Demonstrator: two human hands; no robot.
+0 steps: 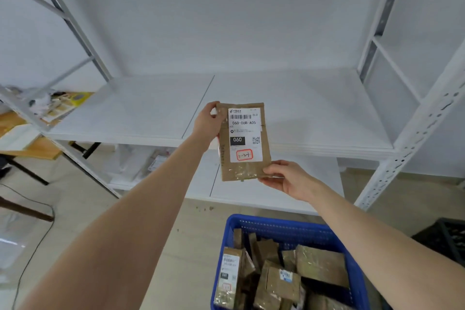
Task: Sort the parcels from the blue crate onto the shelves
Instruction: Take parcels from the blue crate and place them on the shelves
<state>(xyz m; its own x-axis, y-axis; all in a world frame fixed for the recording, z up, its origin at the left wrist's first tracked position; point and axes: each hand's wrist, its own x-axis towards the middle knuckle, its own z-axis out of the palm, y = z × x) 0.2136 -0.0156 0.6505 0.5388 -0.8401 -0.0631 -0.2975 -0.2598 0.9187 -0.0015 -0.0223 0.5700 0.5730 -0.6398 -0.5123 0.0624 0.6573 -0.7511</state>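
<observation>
light: bright, even, pretty flat overall
shadows: soft, faint
edges: bent by wide-angle lens, white metal shelf posts (412,133) curving
focus: sharp centre, softer corners

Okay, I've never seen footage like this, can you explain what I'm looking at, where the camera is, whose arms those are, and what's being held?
There is no machine here. The single picture comes from a wide-angle camera worn on a person's head, looking forward and down, so the two bare arms are that person's own. The left hand and right hand together hold up a flat brown cardboard parcel, its white shipping label reading 060-06B-A05 facing the camera. Behind it stands a white metal shelving unit; the shelf at hand level looks bare. Below, on the floor, a blue plastic crate holds more brown parcels waiting to be sorted.
</observation>
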